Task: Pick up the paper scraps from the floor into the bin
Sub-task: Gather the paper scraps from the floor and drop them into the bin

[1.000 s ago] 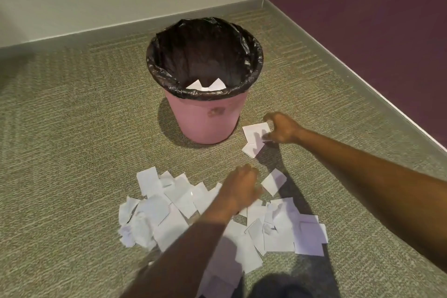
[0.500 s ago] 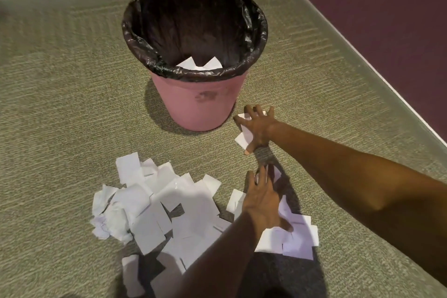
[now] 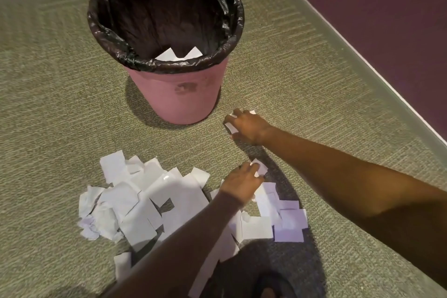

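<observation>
By the round pink bin (image 3: 179, 101), the right hand (image 3: 249, 127) grips thin white scraps (image 3: 231, 127). The left hand (image 3: 240, 182) pinches a square scrap (image 3: 262, 169).

I am gripping matt paper scraps (image 3: 169, 198) off a rough, woven-looking carpet (image 3: 60, 104); the bin (image 3: 179, 104) is showing smooth matt pink plastic under a crinkled, glossy black plastic liner (image 3: 164, 7).

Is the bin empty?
No. White scraps show inside the bin, low behind the near rim of its black liner.
</observation>
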